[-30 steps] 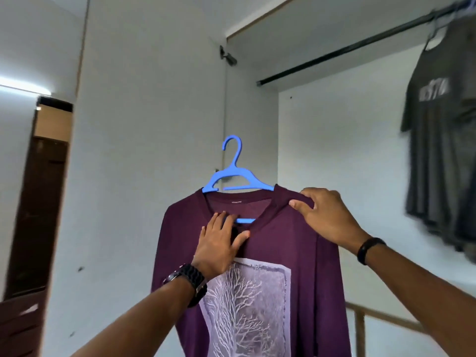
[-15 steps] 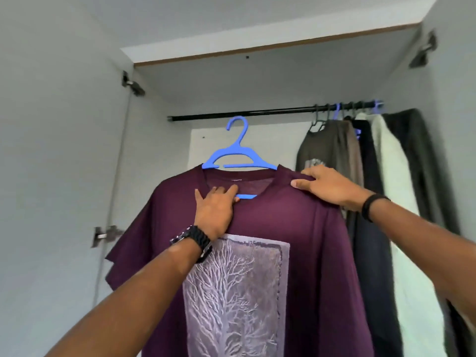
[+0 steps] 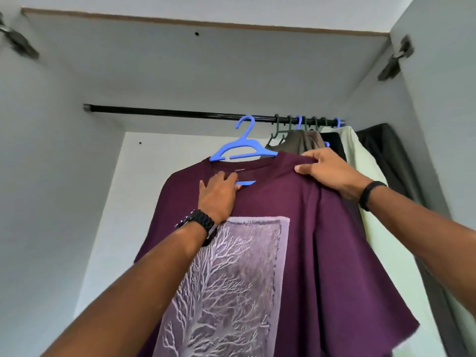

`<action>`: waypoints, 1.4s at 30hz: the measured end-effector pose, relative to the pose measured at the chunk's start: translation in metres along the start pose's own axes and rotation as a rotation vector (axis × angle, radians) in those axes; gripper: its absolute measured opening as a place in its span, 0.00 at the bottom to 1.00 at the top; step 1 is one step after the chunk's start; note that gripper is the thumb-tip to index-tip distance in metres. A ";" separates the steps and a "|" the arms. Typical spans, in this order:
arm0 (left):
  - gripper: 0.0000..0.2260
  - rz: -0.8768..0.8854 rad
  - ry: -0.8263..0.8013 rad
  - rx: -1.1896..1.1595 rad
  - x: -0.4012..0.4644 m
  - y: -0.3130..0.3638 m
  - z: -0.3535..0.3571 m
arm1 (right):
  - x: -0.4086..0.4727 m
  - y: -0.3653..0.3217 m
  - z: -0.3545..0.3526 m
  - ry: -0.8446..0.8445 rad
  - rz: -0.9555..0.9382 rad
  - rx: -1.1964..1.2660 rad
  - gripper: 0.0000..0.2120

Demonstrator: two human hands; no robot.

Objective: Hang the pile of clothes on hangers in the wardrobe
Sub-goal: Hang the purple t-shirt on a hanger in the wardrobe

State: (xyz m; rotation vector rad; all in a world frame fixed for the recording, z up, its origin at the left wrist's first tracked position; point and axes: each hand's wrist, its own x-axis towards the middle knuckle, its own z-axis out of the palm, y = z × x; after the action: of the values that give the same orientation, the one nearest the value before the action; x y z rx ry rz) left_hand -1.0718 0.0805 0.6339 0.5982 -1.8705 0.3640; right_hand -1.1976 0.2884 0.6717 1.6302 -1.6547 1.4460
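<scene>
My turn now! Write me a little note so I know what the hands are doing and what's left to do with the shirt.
Left hand: grips the blue hanger by its lower bar, through the shirt's neck.
Right hand: pinches the purple shirt at its shoulder.
Done: shirt is on the hanger, lifted up to the rail; the hook looks level with the rail, but I cannot tell if it is over it.
Other clothes hang at the rail's right end.
Left: make sure the hook sits on the rail, let go, then fetch the next piece.

A matt maroon cloth T-shirt [image 3: 304, 202] is carried on a smooth blue plastic hanger [image 3: 240, 150]; the black rail [image 3: 167, 113] is glossy metal.
</scene>
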 end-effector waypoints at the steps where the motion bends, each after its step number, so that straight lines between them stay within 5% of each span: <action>1: 0.14 -0.012 0.021 -0.009 0.010 -0.002 0.013 | 0.011 0.006 0.006 0.055 -0.014 -0.051 0.05; 10: 0.25 -0.108 -0.073 -0.679 0.099 -0.003 0.126 | 0.099 0.046 0.053 0.421 -0.104 -0.426 0.07; 19: 0.28 0.062 -0.202 -0.902 0.155 0.007 0.198 | 0.185 0.065 0.090 0.693 -0.066 -0.420 0.04; 31: 0.25 0.076 -0.214 -0.998 0.189 0.011 0.225 | 0.252 0.106 0.101 0.723 -0.134 -0.472 0.09; 42: 0.24 0.075 -0.225 -0.924 0.162 0.032 0.236 | 0.228 0.100 0.045 0.541 -0.070 -0.599 0.11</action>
State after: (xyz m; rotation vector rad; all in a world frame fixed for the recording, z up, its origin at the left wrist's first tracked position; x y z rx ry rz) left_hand -1.3190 -0.0515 0.6991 -0.0698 -2.0184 -0.5362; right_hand -1.3252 0.1180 0.8087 0.8637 -1.4865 1.0741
